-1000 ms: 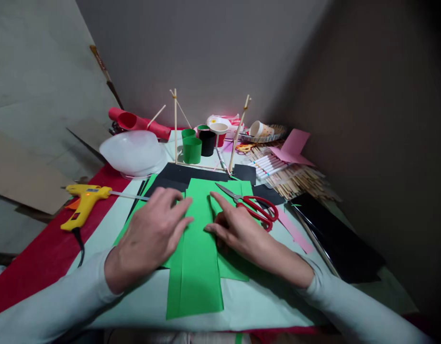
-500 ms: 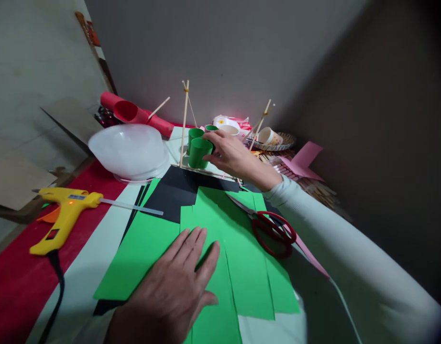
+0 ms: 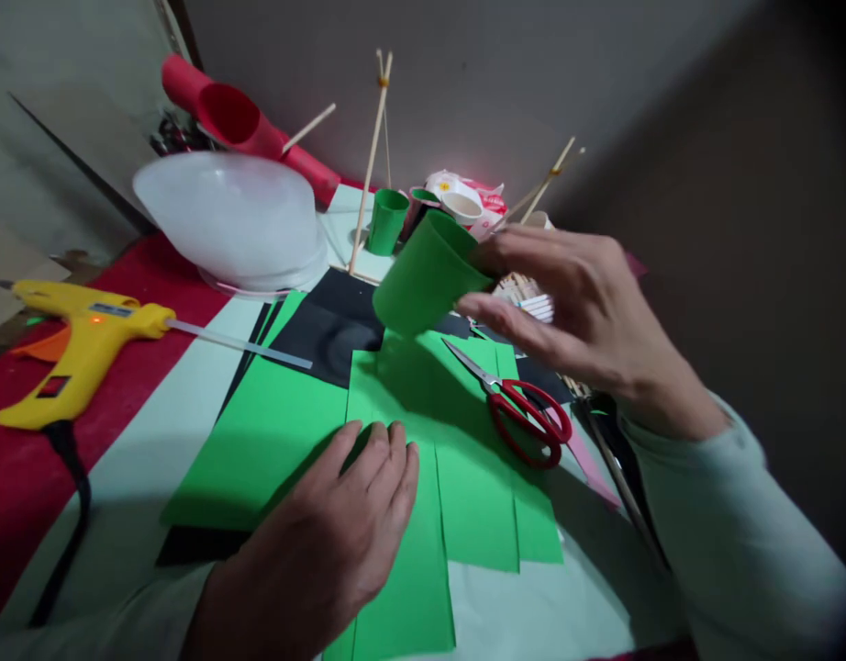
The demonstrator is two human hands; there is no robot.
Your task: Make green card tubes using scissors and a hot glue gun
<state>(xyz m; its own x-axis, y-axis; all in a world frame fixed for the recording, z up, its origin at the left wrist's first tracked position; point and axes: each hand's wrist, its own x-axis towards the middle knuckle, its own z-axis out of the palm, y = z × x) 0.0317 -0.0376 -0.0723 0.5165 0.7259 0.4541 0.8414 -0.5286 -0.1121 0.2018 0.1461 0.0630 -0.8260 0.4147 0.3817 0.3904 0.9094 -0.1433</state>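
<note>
Gripped by its rim between thumb and fingers, a green cup (image 3: 423, 275) hangs tilted in my right hand (image 3: 574, 312), above the sheets. My left hand (image 3: 333, 514) rests on the green paper sheets (image 3: 402, 395), its fingers slightly bent and nothing held. The sheets overlap each other, with black paper (image 3: 333, 317) behind them. Red-handled scissors (image 3: 526, 413) lie on the sheets, to the right of my left hand and below the raised cup. Another green cup (image 3: 387, 223) stands farther back beside a stick frame (image 3: 372, 174).
On the left lies a yellow glue gun (image 3: 85, 340), its light on and a glue stick poking out. A whitish translucent bowl (image 3: 230, 216) and red paper tubes (image 3: 237, 119) are behind it. A pink strip (image 3: 592, 468) lies at the right.
My right hand has lifted the front green cup off the back of the table and brought it nearer, tilting it. My left hand stays on the sheets, fingers now more bent. The view has shifted.
</note>
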